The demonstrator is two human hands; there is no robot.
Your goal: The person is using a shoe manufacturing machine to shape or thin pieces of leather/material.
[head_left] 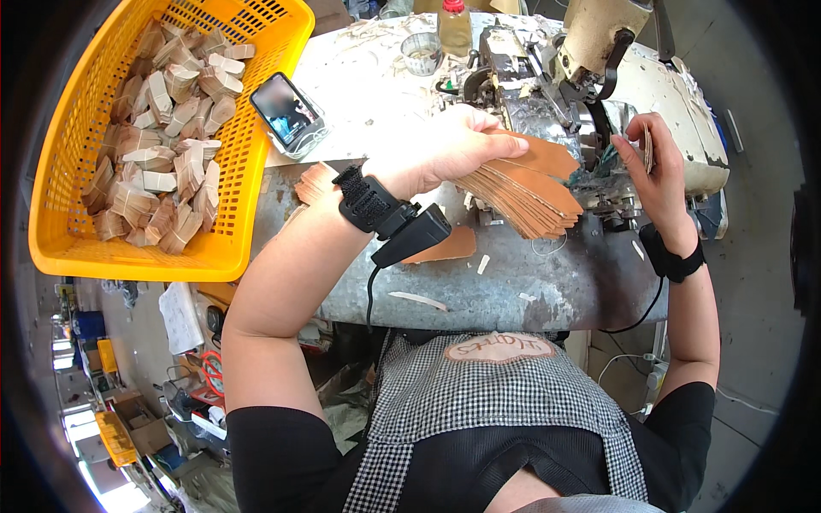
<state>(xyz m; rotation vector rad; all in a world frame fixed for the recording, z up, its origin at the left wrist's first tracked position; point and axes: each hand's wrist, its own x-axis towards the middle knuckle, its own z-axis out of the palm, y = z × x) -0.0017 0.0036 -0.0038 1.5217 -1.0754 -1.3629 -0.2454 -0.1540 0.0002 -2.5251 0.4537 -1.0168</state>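
My left hand [457, 150] is closed on a fanned stack of brown leather pieces [526, 198], its thumb pressing on the top piece. The fan spreads over the metal table in front of a bench machine [590, 111] with a pale head and a dark lever. To the right of the machine's working parts, my right hand [663, 167] is raised, pinching a few thin leather pieces [647, 150] seen edge-on. A single leather piece [451, 245] lies flat under the left wrist. More leather pieces [315, 183] lie partly hidden behind my left forearm.
At the far left, a yellow plastic basket [248, 201] holds many banded bundles. A phone [286, 111] leans beside it. Behind stand a bottle with a red cap [454, 26] and a clear cup [422, 53]. Pale scraps [419, 301] litter the table near its front edge.
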